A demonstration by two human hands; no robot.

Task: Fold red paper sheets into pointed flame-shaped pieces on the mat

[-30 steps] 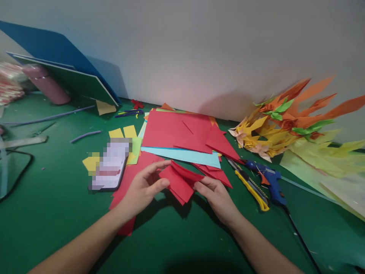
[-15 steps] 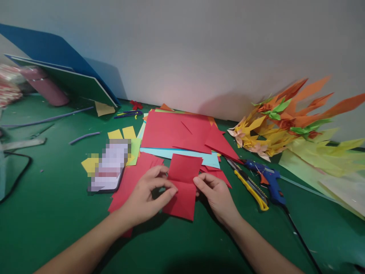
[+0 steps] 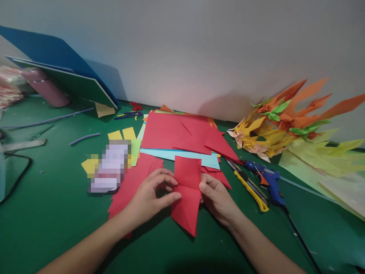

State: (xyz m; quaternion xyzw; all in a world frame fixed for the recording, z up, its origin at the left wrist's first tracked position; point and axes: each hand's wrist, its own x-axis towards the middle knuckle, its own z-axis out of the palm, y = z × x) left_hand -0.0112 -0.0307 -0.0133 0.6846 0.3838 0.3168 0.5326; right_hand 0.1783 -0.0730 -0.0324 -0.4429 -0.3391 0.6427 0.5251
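Observation:
A folded piece of red paper (image 3: pixel 186 190) is held up in front of me, with a crease across its middle and a slanted lower edge. At its right edge, my right hand (image 3: pixel 218 196) pinches it between thumb and fingers, the fingertips hidden behind the paper. My left hand (image 3: pixel 156 192) is at the opposite edge, thumb and curled fingers apart, their tips at or touching the paper near the crease. Under and beside my left hand lie red paper sheets (image 3: pixel 131 186). More red sheets (image 3: pixel 173 129) are stacked beyond, over a light-blue sheet (image 3: pixel 159 154).
A phone (image 3: pixel 110 163) with a blurred screen lies left among yellow paper squares (image 3: pixel 129 133). To the right are a yellow utility knife (image 3: pixel 251 188), a blue glue gun (image 3: pixel 269 182) with its cord, and folded paper flowers (image 3: pixel 285 123). A pink bottle (image 3: pixel 45 87) leans by boards (image 3: pixel 80 85).
The red paper has shifted slightly right and its lower part now slants to a point. My left thumb and index finger, close together before, have spread apart. My right hand keeps its pinch.

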